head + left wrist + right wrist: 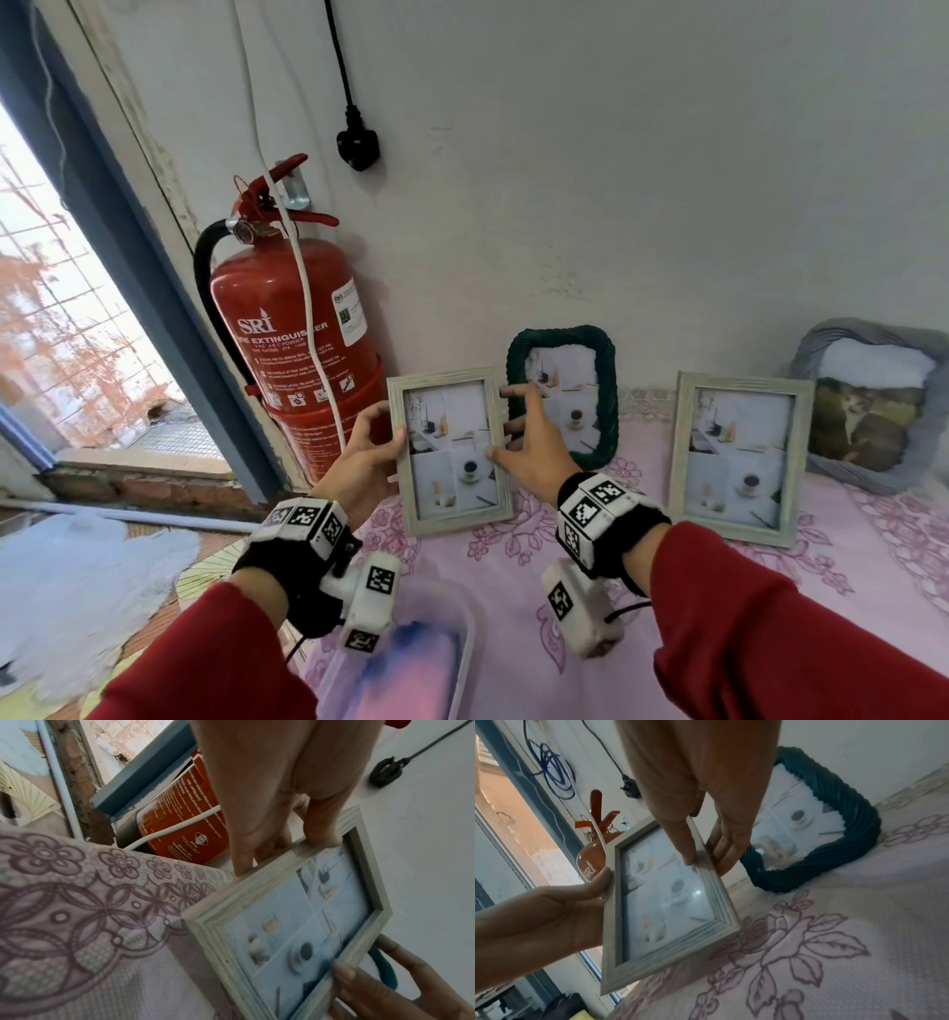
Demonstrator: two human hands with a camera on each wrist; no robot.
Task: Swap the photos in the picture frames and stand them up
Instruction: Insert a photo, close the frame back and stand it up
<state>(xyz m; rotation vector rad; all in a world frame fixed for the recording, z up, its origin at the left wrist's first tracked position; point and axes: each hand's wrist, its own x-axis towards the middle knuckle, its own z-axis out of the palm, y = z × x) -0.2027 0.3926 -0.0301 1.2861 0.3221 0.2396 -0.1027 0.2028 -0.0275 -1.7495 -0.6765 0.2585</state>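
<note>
While both hands' fingers (390,446) pinch the pale frame (449,452), only the head view shows its twin (739,455).

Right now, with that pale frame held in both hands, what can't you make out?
- Back of the held pale frame: faces away in every view; stand and clips unseen.
- Green frame: lower left hidden by the right hand, head view.
- Grey frame: cut by the right edge.

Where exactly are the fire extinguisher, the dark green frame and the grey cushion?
fire extinguisher (287,318), head view, red body.
dark green frame (611,390), head view, right braided edge.
grey cushion (868,416), head view, printed centre.
</note>
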